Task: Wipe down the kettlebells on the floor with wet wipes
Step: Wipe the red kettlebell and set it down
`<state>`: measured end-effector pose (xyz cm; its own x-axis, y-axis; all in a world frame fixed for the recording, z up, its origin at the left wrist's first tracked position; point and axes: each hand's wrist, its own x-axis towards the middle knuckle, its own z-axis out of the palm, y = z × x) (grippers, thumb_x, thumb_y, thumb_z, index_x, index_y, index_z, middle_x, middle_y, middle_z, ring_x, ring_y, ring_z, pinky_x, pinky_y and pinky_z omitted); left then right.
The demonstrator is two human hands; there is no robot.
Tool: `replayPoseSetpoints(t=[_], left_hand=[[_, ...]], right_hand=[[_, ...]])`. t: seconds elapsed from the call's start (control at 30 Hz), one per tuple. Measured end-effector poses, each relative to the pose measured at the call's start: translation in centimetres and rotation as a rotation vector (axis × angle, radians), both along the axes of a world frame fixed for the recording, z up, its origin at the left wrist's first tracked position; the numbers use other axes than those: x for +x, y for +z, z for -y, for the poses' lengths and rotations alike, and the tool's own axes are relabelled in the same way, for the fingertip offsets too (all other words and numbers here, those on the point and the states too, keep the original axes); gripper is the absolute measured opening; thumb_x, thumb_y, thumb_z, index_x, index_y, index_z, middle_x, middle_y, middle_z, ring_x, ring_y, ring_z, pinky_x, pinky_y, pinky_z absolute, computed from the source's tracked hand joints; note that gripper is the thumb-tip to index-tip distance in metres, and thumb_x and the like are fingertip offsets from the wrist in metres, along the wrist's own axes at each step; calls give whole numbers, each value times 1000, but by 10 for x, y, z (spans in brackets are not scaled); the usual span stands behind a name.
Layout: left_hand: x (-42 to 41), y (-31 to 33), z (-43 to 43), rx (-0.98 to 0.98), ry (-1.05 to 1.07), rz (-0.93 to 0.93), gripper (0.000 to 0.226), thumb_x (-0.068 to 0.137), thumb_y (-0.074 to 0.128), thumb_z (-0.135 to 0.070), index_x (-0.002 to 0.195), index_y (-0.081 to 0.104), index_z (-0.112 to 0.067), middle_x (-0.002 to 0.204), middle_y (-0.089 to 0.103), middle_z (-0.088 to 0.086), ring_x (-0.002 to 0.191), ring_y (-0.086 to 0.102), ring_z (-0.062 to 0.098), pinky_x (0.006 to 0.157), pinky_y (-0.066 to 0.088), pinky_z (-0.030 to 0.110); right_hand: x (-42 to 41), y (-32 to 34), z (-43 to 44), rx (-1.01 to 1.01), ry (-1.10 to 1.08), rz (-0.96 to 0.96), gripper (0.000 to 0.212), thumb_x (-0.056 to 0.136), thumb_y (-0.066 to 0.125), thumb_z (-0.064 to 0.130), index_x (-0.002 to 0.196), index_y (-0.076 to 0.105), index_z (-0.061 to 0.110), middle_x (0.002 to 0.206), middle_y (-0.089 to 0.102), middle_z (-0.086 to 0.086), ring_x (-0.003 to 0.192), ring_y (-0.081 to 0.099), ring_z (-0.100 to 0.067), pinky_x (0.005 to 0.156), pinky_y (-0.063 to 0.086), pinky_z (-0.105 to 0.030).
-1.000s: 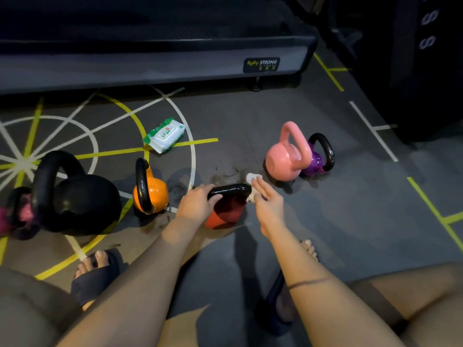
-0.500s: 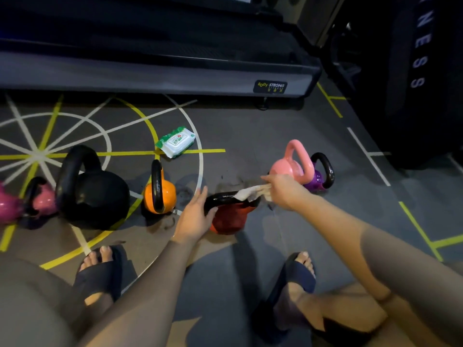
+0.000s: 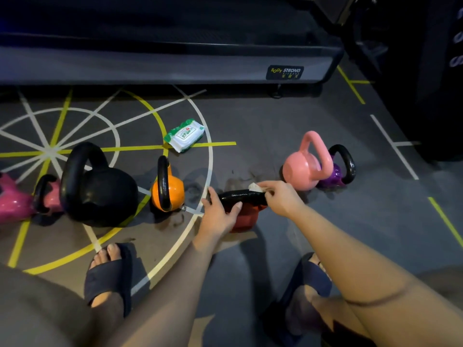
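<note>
A red kettlebell (image 3: 246,217) with a black handle stands on the floor in the middle. My left hand (image 3: 220,214) rests on its left side, fingers around the handle's left end. My right hand (image 3: 281,197) pinches a white wet wipe (image 3: 255,187) against the handle's right end. To the right stand a pink kettlebell (image 3: 302,171) and a purple one (image 3: 334,175) behind it. On the left are an orange kettlebell (image 3: 169,190), a big black one (image 3: 100,191) and two magenta ones (image 3: 15,201). The wipes pack (image 3: 184,134) lies further back.
A treadmill base (image 3: 160,63) runs along the back. Dark equipment (image 3: 426,78) fills the right rear. My feet in dark slippers (image 3: 110,274) are near the front. White and yellow lines (image 3: 208,146) mark the grey floor.
My right hand with the wipe has slid along the red kettlebell's handle toward its right end. My left hand has closed onto the handle's left end after hovering open beside it.
</note>
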<state>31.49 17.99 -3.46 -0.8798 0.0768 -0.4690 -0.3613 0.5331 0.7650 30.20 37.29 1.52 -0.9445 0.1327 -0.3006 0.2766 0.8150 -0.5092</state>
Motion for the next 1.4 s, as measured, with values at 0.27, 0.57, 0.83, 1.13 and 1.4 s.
replayPoseSetpoints(t=[0.27,0.57,0.83,1.13,1.4], left_hand=[[-8,1,-43,254,437,106,127,79,67,-72,160,-17,-22,166,-23,14,154,-16,33,124,3,51],[-81,-9,-11,115,-57,-50,130,82,78,-53,156,-26,-31,167,-24,7,154,-18,23,126,3,47],[-108,-1,-11,-73,-481,-143,128,78,71,-71,155,-26,-39,168,-19,7,154,-20,19,126,2,49],[-58,3,19,-76,-402,-307,77,92,57,-66,158,22,-46,169,14,-9,154,17,12,118,24,33],[-28,17,64,-66,-357,-363,63,93,64,-55,151,42,-43,161,37,-8,147,34,11,121,30,36]], right_hand=[[0,-10,-14,-185,-28,3,36,78,60,50,112,73,46,95,74,25,94,67,8,93,53,-22],[11,-21,-10,-484,-177,79,24,77,82,49,91,81,29,80,77,7,73,66,-2,72,53,-22],[44,-42,45,-766,-302,190,24,94,69,12,84,69,-10,68,65,-12,59,58,-15,57,47,-24],[43,-65,24,-423,-146,195,27,92,64,15,102,79,35,91,77,10,84,72,-14,86,59,-35],[28,-33,44,-207,-25,104,46,93,62,16,50,47,23,51,46,7,55,43,-13,55,35,-26]])
